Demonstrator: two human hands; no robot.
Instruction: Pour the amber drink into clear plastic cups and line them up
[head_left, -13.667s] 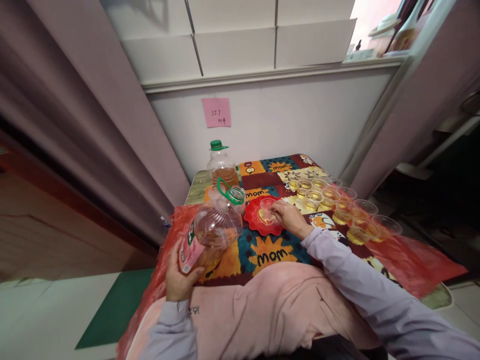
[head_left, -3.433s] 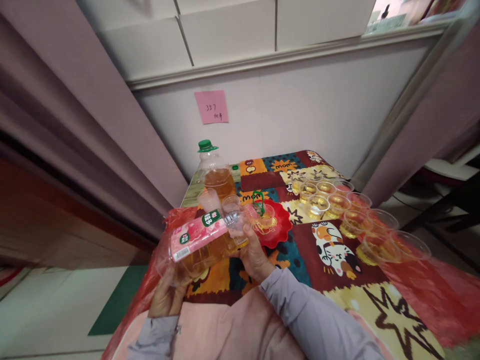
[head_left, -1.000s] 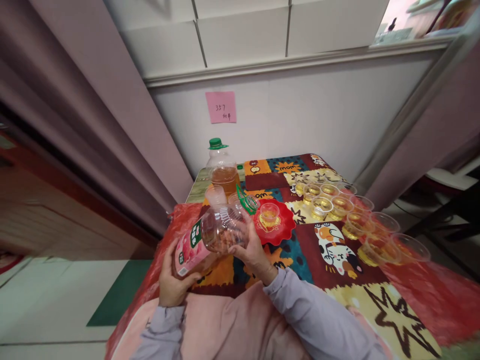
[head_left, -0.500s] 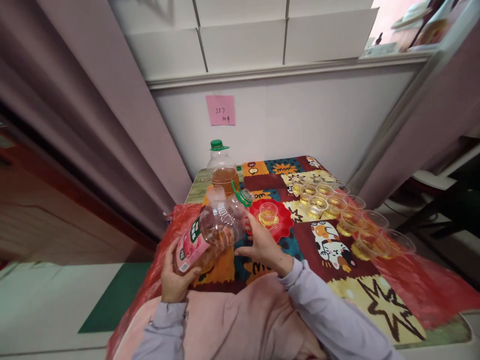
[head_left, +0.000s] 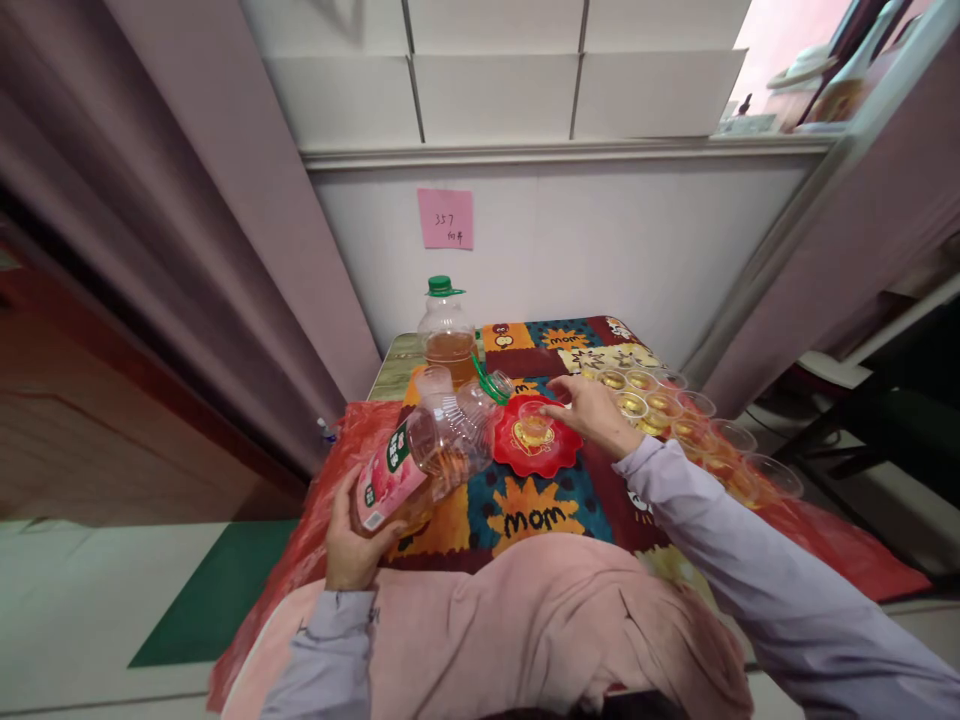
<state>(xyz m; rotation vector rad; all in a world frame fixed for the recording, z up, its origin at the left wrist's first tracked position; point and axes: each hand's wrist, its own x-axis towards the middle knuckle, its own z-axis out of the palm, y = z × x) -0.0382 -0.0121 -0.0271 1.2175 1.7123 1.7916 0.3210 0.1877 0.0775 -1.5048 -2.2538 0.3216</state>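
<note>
My left hand (head_left: 356, 540) is wrapped round the lower end of a large clear juice bottle (head_left: 394, 470) with a pink label. The bottle is tilted, its uncapped mouth pointing up and right, with amber juice lying low inside. A green ring handle hangs at its neck. On a red scalloped plate (head_left: 544, 465) stands a small clear plastic cup (head_left: 534, 430) with a little yellow liquid. My right hand (head_left: 596, 412) is at the cup's right rim, thumb and forefinger apart; whether they touch the rim I cannot tell.
Several clear cups (head_left: 664, 405) of yellow liquid stand close together on the right. A second juice bottle (head_left: 448, 345) with a green cap stands upright at the back left. Red plastic film (head_left: 330, 480) hangs over the table's left edge. A pink note (head_left: 446, 218) is on the wall.
My right hand has left the bottle's neck and moved right to the cup on the red plate. My left hand still holds the tilted bottle in nearly the same place.
</note>
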